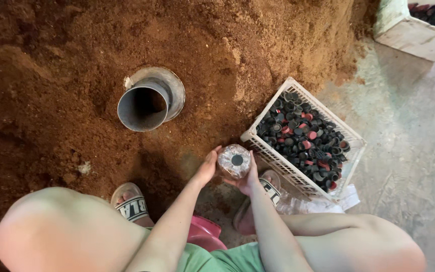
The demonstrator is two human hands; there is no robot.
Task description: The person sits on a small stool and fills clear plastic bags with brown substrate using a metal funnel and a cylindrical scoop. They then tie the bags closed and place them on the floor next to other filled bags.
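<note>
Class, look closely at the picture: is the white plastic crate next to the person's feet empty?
No, the white crate is filled with many black and some red caps.

Both hands cupped a clear plastic-wrapped bag [234, 161] with a black ring at its top — the left hand [207, 168] on one side, the right hand [250, 177] on the other. Just beside them stood a white crate [351, 166] of black and red caps [303, 136] — a metal funnel [147, 103] lay in the brown sawdust heap [51, 75]
</note>
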